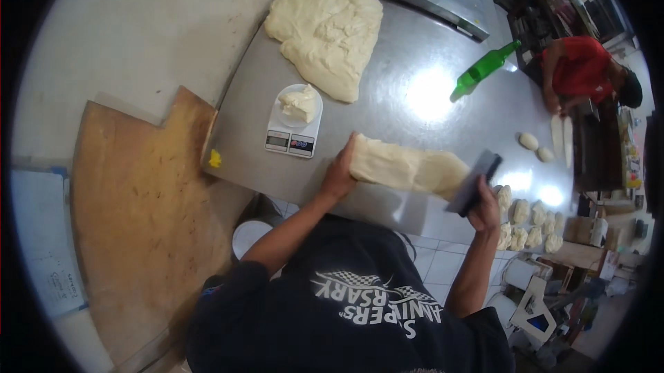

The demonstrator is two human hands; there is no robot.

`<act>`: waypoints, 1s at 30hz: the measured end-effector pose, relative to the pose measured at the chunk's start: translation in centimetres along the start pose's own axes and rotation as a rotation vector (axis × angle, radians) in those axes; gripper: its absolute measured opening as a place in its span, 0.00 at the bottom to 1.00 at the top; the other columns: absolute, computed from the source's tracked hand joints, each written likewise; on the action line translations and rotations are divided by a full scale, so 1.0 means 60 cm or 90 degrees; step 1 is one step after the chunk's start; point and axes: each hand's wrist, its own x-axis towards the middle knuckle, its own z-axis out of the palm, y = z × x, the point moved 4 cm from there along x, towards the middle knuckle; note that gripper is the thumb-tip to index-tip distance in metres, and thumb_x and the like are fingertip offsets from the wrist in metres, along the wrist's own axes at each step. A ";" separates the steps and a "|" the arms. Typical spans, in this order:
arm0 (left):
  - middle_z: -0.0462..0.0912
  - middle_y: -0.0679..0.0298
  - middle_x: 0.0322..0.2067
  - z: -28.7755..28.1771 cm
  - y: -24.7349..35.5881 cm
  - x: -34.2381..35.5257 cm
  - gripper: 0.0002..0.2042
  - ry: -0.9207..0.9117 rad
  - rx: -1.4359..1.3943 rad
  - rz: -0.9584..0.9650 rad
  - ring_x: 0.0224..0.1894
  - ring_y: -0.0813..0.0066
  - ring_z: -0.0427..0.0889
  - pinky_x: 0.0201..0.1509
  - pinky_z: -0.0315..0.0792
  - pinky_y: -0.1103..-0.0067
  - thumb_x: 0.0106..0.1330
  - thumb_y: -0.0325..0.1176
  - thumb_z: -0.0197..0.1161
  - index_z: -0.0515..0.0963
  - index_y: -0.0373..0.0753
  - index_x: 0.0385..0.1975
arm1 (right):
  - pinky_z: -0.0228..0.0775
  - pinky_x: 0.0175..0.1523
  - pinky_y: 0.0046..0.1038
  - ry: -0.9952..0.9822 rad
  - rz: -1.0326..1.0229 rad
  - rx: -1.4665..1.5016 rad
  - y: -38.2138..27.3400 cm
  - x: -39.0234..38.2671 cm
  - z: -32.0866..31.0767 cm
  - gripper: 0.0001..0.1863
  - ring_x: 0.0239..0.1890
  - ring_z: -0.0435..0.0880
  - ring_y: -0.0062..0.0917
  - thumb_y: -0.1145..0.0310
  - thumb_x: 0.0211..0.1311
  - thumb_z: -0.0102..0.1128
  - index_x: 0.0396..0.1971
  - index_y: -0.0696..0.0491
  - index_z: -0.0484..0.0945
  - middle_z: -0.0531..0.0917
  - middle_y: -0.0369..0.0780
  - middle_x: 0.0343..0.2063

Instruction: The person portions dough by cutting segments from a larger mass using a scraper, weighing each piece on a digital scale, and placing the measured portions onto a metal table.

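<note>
Dough strip (409, 167), probably soft, best held by an end, is being clasped there by the left hand (339, 172), a scraper (474, 183) by the right hand (485, 208).

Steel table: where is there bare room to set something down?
Widest bare patch: between the big dough, green bottle and dough strip. Smaller: between the scale and the table's left edge. Crowded: near right corner, with dough lumps.

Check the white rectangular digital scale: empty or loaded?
Loaded: the scale carries a pale, irregular, dough-like lump on its round plate.
</note>
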 end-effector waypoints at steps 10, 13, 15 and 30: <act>0.86 0.54 0.50 -0.002 -0.080 -0.036 0.27 0.066 -0.155 -0.139 0.46 0.70 0.89 0.48 0.85 0.75 0.53 0.28 0.83 0.83 0.31 0.55 | 0.76 0.40 0.33 -0.020 -0.056 -0.549 0.175 0.059 0.159 0.18 0.34 0.82 0.24 0.59 0.69 0.68 0.46 0.59 0.79 0.84 0.39 0.32; 0.89 0.57 0.41 -0.012 -0.102 -0.039 0.20 0.056 -0.136 -0.125 0.41 0.74 0.90 0.43 0.84 0.78 0.55 0.28 0.82 0.87 0.32 0.48 | 0.76 0.39 0.41 -0.061 -0.206 -0.678 0.231 0.094 0.220 0.17 0.31 0.86 0.44 0.63 0.65 0.70 0.40 0.60 0.77 0.85 0.51 0.28; 0.90 0.57 0.36 -0.016 -0.112 -0.041 0.16 0.050 -0.139 -0.126 0.40 0.73 0.90 0.44 0.84 0.78 0.56 0.28 0.80 0.89 0.33 0.45 | 0.76 0.40 0.51 -0.083 -0.220 -0.804 0.267 0.107 0.236 0.17 0.33 0.85 0.59 0.63 0.66 0.67 0.41 0.59 0.72 0.85 0.59 0.29; 0.88 0.58 0.41 -0.232 -0.030 0.097 0.14 0.224 0.188 0.142 0.42 0.59 0.86 0.50 0.77 0.67 0.65 0.33 0.72 0.87 0.43 0.51 | 0.75 0.41 0.58 -0.046 -0.210 -0.902 0.375 0.157 0.273 0.25 0.34 0.84 0.63 0.58 0.62 0.69 0.46 0.58 0.67 0.84 0.62 0.29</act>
